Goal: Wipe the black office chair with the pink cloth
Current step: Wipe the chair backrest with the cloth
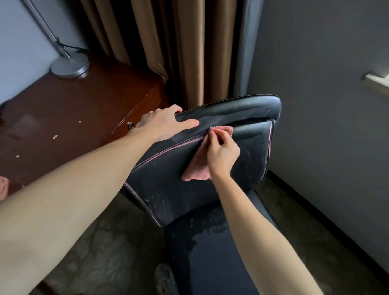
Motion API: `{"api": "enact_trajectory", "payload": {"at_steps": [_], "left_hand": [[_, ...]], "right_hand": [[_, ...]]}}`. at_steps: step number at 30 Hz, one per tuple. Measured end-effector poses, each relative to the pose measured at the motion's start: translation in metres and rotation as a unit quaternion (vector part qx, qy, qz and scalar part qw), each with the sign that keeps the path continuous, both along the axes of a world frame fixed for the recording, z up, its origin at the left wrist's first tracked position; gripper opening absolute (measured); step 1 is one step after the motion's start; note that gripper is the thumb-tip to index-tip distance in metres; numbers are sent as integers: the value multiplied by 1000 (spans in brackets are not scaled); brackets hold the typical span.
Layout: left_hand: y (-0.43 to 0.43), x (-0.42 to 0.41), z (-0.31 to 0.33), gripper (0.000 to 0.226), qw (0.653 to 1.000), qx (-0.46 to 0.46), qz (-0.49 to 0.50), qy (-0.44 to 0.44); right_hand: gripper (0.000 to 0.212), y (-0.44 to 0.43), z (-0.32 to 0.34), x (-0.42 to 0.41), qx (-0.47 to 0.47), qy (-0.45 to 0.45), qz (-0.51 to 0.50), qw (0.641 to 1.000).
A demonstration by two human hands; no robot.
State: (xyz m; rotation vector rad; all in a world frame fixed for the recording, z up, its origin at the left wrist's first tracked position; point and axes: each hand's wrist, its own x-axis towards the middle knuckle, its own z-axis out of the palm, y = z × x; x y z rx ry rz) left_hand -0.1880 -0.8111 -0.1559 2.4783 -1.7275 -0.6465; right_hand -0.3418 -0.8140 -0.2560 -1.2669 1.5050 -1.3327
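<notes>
**Pink terry on scuffed black leather**

Black, smooth leatherette covers the black office chair (pixel 247 109), with a padded roll along the top of its back and thin pink piping down the edges. Pale streaks and smears dull the panel under the hands, and the seat nearer the person carries flaky, patchy marks.

The left hand (pixel 165 121) grasps the top corner of the backrest: its fingers curl over the far edge and its thumb lies flat along the front. Just to its right, the right hand (pixel 222 153) pinches the pink cloth (pixel 199 163) between fingertips and thumb. It pushes a fold of the cloth into the seam beneath the padded roll. The cloth is soft and nubby, and its loose end hangs in a rough triangle below the right wrist, against the backrest.

Beyond the left forearm stands a glossy reddish-brown wooden desk (pixel 67 109) flecked with pale chips. A round brushed-metal lamp base (pixel 70 64) sits on it, well away from the hand. Behind both hands hang tan curtains (pixel 172 44) in heavy folds. A flat grey wall (pixel 327 86) runs past the right arm. Under the arms is a mottled, worn floor (pixel 116 244).
</notes>
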Motion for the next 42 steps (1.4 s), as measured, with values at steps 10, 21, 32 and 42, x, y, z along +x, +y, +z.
{"api": "enact_trajectory", "payload": {"at_steps": [10, 21, 32, 42], "left_hand": [[-3, -4, 1, 86, 1000, 9, 5, -3], [-5, 6, -6, 90, 1000, 8, -10, 11], [-8, 4, -7, 84, 1000, -4, -5, -16], [-8, 3, -6, 83, 1000, 7, -8, -22]], "right_hand": [[14, -33, 4, -26, 36, -43, -131, 990], [11, -5, -2, -8, -3, -10, -35, 999], [13, -27, 33, -10, 2, -7, -63, 998], [12, -79, 35, -56, -19, -8, -155, 988]]}}
